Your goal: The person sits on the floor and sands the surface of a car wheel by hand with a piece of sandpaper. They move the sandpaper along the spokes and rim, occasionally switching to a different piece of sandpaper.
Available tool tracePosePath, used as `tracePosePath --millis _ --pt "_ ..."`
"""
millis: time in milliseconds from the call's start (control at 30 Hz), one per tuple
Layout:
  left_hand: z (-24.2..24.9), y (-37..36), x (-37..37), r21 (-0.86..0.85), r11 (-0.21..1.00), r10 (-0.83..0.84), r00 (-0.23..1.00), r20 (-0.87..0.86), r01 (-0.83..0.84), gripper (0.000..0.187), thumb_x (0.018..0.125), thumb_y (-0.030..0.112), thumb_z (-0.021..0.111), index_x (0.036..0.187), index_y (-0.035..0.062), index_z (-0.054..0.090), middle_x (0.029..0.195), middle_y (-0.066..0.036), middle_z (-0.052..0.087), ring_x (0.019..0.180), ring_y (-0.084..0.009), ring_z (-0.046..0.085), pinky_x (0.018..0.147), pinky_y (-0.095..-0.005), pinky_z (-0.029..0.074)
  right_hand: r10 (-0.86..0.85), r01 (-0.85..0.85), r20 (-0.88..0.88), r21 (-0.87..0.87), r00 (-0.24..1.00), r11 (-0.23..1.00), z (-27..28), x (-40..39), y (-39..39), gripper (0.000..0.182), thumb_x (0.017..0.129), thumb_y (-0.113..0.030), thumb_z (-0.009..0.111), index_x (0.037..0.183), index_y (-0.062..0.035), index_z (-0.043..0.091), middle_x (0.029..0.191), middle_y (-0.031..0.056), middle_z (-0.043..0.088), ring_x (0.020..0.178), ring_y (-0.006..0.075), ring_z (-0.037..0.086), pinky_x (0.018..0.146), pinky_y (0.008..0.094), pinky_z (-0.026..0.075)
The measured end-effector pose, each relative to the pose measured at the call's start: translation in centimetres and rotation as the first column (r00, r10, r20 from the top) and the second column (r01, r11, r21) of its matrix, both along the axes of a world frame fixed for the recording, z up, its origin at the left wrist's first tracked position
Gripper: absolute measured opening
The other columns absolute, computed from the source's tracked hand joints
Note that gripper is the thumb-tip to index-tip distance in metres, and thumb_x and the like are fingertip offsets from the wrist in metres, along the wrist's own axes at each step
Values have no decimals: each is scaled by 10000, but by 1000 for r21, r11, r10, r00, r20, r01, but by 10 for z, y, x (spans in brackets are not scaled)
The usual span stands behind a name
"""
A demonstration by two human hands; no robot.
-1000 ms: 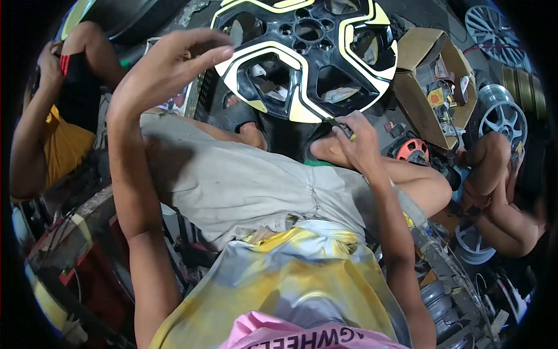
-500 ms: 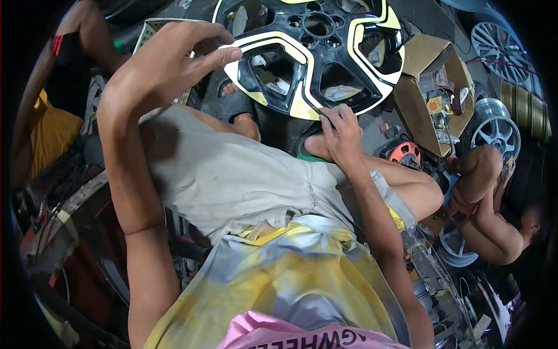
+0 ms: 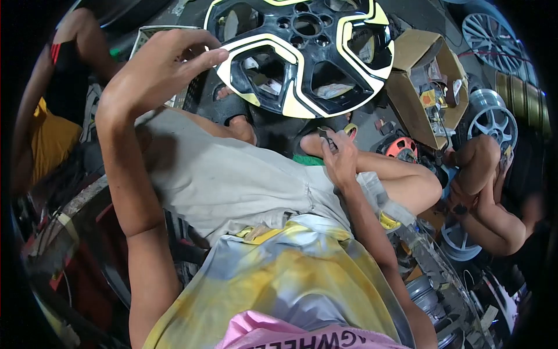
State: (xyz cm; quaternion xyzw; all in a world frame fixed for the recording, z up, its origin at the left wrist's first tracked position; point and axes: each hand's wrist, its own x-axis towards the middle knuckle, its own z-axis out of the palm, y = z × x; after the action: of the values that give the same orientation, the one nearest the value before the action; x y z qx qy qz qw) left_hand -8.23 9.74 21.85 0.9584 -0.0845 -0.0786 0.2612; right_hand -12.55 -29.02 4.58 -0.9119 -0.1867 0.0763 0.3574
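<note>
A black wheel (image 3: 295,64) with pale yellow bands on its spokes and edge tilts at the top centre. My left hand (image 3: 174,61) holds the wheel's left edge, its thumb at the front and its fingers partly hidden. Below the wheel's lower edge and apart from it, my right hand (image 3: 340,156) is closed on a small dark object (image 3: 326,137), too small to identify. A yellow ring, perhaps a tape roll (image 3: 351,130), shows at that hand's fingertips; whether it is held is unclear.
An open cardboard box (image 3: 405,99) of small items stands right of the wheel, near an orange round object (image 3: 402,149). Silver wheels (image 3: 494,125) lie farther right beside a seated person (image 3: 479,203). Another person's leg (image 3: 87,41) is at the upper left.
My right hand has moved down, away from the wheel's lower edge. The yellow ring now shows beside it. The wheel and my left hand appear slightly farther left.
</note>
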Motion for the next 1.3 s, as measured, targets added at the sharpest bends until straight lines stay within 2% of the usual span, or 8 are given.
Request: tracePosePath --millis 67,200,300,433,633,967,1200,1300 --pt "14 -6 -2 5 992 128 976 -175 -129 454 1018 400 656 1209 -9 702 956 -127 722 785 -172 658 674 -310 530 -74 78 -97 37 992 996 0 -1 2 208 917 -78 712 1089 40 700 819 155 602 742 326 613 698 384 494" --pt "-9 6 -2 4 1000 2 999 -38 -2 488 1014 429 657 1218 -13 695 945 -115 731 715 -131 646 624 -278 521 -160 172 -84 167 983 971 6 14 19 210 911 -93 741 1062 49 702 817 157 607 707 283 599 674 361 488" --pt "-9 4 0 -36 999 36 997 -73 -39 475 1018 421 655 1216 -9 696 937 -107 723 711 -113 642 625 -274 516 -51 45 36 148 998 988 1 20 25 211 913 -75 716 1074 61 697 883 184 636 766 341 654 693 402 509" --pt "-7 5 0 -27 998 48 989 -142 -52 446 1024 403 652 1192 -7 703 915 -103 715 703 -118 631 618 -284 509 -10 11 -58 18 998 1000 5 6 12 205 902 -55 702 1077 52 707 879 185 621 769 345 644 686 409 501" --pt "-7 2 1 -44 999 9 994 -106 -14 420 1032 390 643 1164 -4 705 886 -92 710 675 -118 599 605 -281 492 -11 -7 137 136 990 991 -2 20 19 211 886 -24 678 1079 55 710 875 181 576 762 360 612 681 443 483" --pt "-7 2 1 -51 998 36 990 -136 -44 446 1023 391 656 1195 -19 689 882 -96 691 700 -118 611 623 -291 501 36 -60 177 132 984 989 -6 24 19 190 886 -34 691 1063 34 707 902 174 567 832 376 614 712 460 484" --pt "-13 2 4 -42 999 8 993 -116 -13 415 1030 375 650 1180 -10 693 874 -98 681 700 -121 598 632 -290 495 95 -93 39 -53 995 994 2 12 7 212 890 -56 684 1092 5 711 902 173 580 842 380 620 732 466 497" --pt "-10 2 5 -14 1000 14 997 -74 -15 413 1028 372 653 1171 -14 694 906 -103 690 701 -131 590 650 -294 493 40 -40 42 -3 998 999 -2 7 0 197 900 -77 678 1076 -3 724 878 167 579 837 380 621 738 464 498"
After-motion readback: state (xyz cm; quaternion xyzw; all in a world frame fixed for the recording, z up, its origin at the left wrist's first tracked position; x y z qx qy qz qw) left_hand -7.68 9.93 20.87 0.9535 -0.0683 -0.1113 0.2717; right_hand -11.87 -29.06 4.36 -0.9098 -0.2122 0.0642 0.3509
